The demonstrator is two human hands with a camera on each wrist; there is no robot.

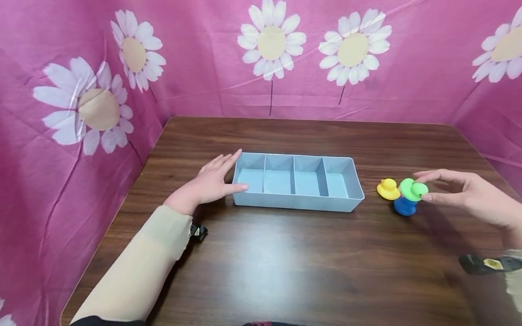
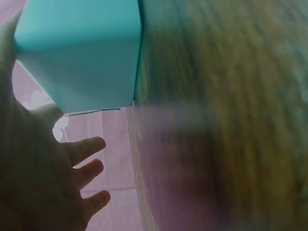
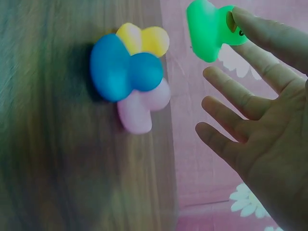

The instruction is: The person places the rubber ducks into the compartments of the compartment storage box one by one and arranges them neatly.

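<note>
My right hand (image 1: pixel 469 192) pinches a green toy duck (image 3: pixel 204 31) by its head between thumb and forefinger; the other fingers are spread in the right wrist view. Raised over the table, the duck overlaps a blue toy duck (image 1: pixel 405 207) in the head view. A yellow toy duck (image 1: pixel 388 189) and a pink toy duck (image 3: pixel 136 115) stand beside the blue one; the pink one is mostly hidden from the head camera. At the left end of a light blue divided tray (image 1: pixel 293 201), my left hand (image 1: pixel 210 181) rests with straight fingers, thumb over the front rim and forefinger at the back corner.
The tray has several compartments, split by thin dividers (image 1: pixel 294 175), with nothing in them. It stands on a brown wooden table (image 1: pixel 326 258). Pink cloth (image 1: pixel 195 59) with white flowers hangs around the back and sides. A black strap (image 1: pixel 487 264) shows at the right wrist.
</note>
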